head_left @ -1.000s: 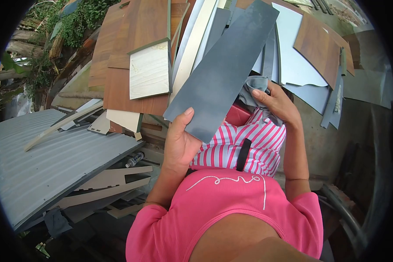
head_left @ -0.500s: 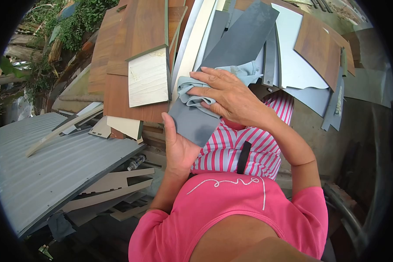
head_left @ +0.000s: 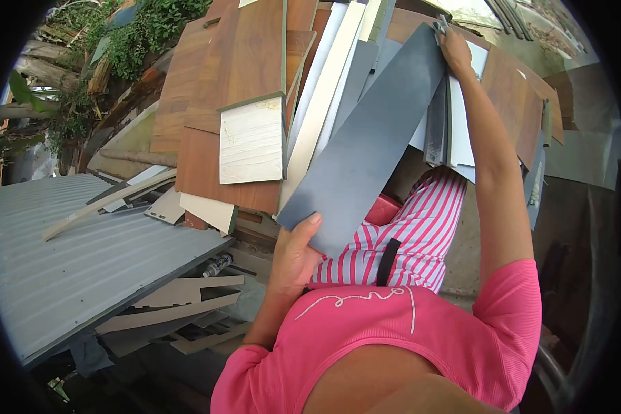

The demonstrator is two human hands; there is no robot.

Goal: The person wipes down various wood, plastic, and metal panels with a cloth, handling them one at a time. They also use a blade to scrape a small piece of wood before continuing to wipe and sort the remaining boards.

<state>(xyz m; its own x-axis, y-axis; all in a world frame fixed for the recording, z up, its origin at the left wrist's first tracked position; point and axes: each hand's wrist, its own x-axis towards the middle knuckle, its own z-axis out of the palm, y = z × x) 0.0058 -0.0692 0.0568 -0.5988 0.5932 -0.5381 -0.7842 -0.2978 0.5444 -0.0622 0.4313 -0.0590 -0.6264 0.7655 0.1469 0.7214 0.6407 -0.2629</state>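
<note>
A long, flat dark grey board (head_left: 369, 141) slants from my lap up over the pile in front of me. My left hand (head_left: 297, 254) grips its near end, thumb on the upper face and fingers hidden underneath. At the far upper corner is my right hand (head_left: 455, 52), fingers closed at the board's edge. A small grey-blue bit of the cloth (head_left: 439, 27) shows at those fingertips; the rest of it is hidden.
Brown wood-grain panels (head_left: 248, 62) lie at left, with a whitish panel piece (head_left: 250, 141) on them. Pale strips (head_left: 322, 103) lie beside the board. A corrugated metal sheet (head_left: 96, 255) covers the lower left, near a bottle (head_left: 217, 265). More wood-grain panels (head_left: 510, 90) are at right.
My right hand has moved up and away along the board with the cloth, from its near part to its far corner. My left hand stays at the near end, thumb now over the face.
</note>
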